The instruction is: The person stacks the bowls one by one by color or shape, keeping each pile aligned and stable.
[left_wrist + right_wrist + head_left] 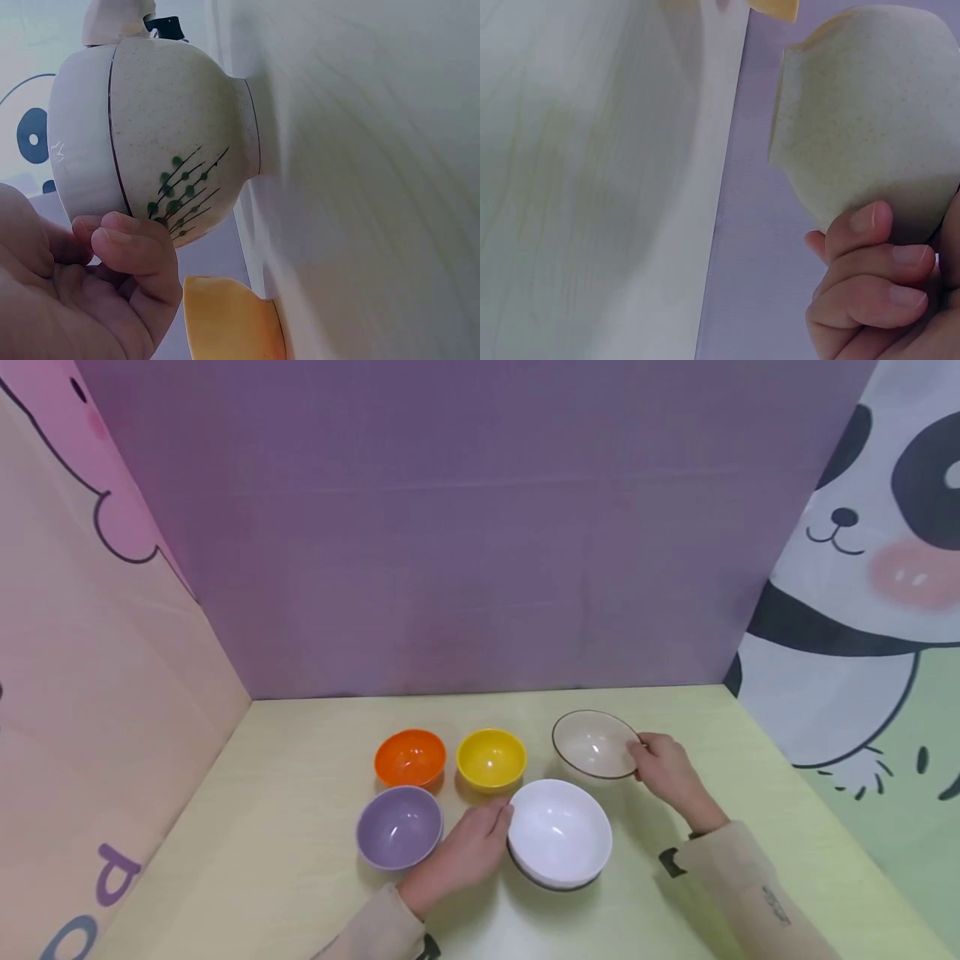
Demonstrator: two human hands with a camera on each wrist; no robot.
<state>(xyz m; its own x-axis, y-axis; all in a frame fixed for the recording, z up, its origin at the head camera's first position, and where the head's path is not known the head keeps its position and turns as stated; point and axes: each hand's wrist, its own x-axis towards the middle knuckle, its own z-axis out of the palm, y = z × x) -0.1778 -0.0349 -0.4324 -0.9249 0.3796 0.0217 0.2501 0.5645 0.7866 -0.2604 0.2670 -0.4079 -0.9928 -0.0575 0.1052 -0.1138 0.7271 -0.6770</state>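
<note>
My right hand grips the right side of a speckled beige bowl with a dark rim. In the right wrist view, this bowl's foot appears raised off the table. At the middle, a white bowl sits nested in another speckled bowl, which has a dark rim line and a green plant pattern. My left hand pinches the left edge of this stack, its curled fingertips against both bowls where they meet. The thumb's hold is partly hidden. Just left of that hand stands a purple bowl.
An orange bowl and a yellow bowl stand behind the purple bowl and the stack. All are on a pale wood-grain table. A purple panel closes the back, with printed panels at both sides.
</note>
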